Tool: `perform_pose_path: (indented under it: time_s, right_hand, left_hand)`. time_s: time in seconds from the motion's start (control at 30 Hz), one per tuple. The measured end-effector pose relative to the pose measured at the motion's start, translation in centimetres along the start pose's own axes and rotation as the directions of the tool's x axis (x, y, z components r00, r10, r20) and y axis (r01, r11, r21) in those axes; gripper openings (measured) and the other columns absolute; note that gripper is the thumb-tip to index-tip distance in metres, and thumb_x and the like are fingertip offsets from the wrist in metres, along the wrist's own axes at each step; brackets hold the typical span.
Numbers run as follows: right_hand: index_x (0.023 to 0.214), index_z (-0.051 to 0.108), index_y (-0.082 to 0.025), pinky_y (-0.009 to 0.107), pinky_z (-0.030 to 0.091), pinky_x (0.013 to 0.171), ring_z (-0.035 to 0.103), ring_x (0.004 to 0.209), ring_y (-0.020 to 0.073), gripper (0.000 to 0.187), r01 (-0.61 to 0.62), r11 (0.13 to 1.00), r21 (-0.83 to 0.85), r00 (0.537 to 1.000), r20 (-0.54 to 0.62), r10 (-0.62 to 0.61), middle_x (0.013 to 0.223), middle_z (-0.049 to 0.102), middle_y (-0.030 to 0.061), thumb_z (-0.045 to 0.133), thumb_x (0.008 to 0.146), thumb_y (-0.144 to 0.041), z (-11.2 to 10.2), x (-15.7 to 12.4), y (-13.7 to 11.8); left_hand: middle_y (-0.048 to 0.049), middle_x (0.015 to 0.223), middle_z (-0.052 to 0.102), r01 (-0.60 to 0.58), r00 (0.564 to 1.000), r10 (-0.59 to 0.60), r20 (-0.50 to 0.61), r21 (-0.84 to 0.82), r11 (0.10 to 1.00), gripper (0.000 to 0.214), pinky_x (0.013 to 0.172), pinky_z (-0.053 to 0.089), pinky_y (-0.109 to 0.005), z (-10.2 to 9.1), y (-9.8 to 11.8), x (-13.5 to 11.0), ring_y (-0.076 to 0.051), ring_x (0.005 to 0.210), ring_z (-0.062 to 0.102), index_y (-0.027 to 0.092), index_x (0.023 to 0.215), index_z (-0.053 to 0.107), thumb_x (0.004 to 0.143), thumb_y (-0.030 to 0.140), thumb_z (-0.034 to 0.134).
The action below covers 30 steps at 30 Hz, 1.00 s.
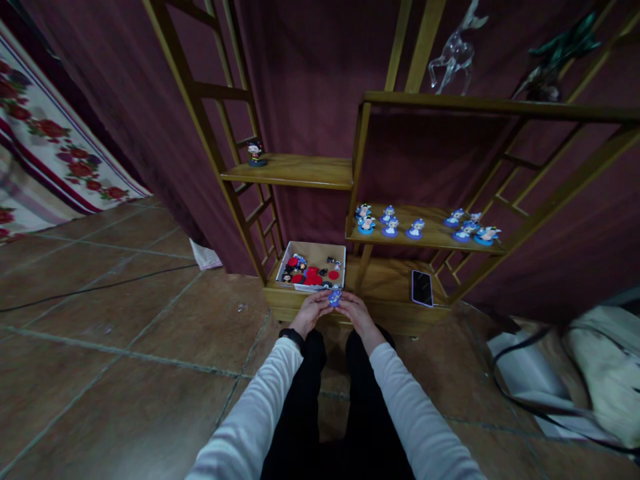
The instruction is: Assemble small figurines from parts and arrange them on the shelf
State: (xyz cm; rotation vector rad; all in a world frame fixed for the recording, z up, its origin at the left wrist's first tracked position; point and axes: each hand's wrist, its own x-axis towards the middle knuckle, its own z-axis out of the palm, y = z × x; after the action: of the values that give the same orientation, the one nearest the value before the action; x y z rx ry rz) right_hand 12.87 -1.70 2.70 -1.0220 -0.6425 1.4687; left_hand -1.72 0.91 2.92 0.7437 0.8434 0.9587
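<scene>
Between my two hands is a small purple figurine (335,298), held just in front of a white box. My left hand (313,311) has its fingers closed on the figurine's left side, and my right hand (354,310) grips it from the right. The white box (286,255) stands on the low wooden shelf and contains several small figurines and red round bases. On the shelf to the right stand several purple-and-white figurines (415,229), along with pink-and-blue ones (367,225).
A phone (422,288) lies on the low shelf at right. One dark figurine (255,153) stands on the upper left shelf (300,170). A glass deer (456,53) and a green ornament (555,57) occupy the top. A pale bag (607,367) sits on the floor; a cable (100,288) crosses it at left.
</scene>
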Motion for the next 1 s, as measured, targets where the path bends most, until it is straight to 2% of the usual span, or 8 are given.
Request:
perform_pose_path:
  time_s: [0.33, 0.6, 1.0]
  right_hand:
    - [0.085, 0.064, -0.020, 0.033, 0.050, 0.077, 0.065, 0.076, 0.0178, 0.035, -0.010, 0.999, -0.041, 1.000, 0.004, 0.010, 0.080, 0.069, 0.0014, 0.074, 0.052, -0.027, -0.10, -0.01, -0.14]
    - [0.086, 0.062, -0.019, 0.035, 0.051, 0.076, 0.066, 0.075, 0.0188, 0.036, -0.038, 0.999, -0.038, 0.999, -0.013, 0.037, 0.079, 0.070, 0.0024, 0.074, 0.053, -0.029, 0.02, -0.16, -0.23]
    - [0.079, 0.058, -0.018, 0.032, 0.053, 0.072, 0.066, 0.066, 0.0160, 0.029, -0.052, 0.999, -0.015, 0.999, -0.007, 0.052, 0.072, 0.069, 0.0015, 0.074, 0.056, -0.027, 0.15, -0.31, -0.08]
  left_hand:
    - [-0.0062, 0.079, 0.068, -0.022, 0.999, 0.023, 0.030, -0.011, 1.000, 0.038, 0.074, 0.049, -0.027, 0.14, 0.18, -0.21, -0.013, 0.071, 0.063, 0.014, 0.094, 0.066, 0.059, 0.001, 0.071]
    - [-0.0079, 0.081, 0.069, -0.048, 0.998, 0.046, -0.040, -0.035, 0.998, 0.032, 0.074, 0.049, -0.027, 0.04, 0.14, -0.09, -0.014, 0.073, 0.063, 0.013, 0.090, 0.067, 0.060, 0.006, 0.072]
    - [-0.0063, 0.078, 0.066, -0.078, 0.992, 0.073, -0.107, -0.046, 0.996, 0.024, 0.061, 0.047, -0.021, -0.35, 0.11, 0.25, -0.009, 0.063, 0.059, 0.012, 0.086, 0.067, 0.063, 0.011, 0.071]
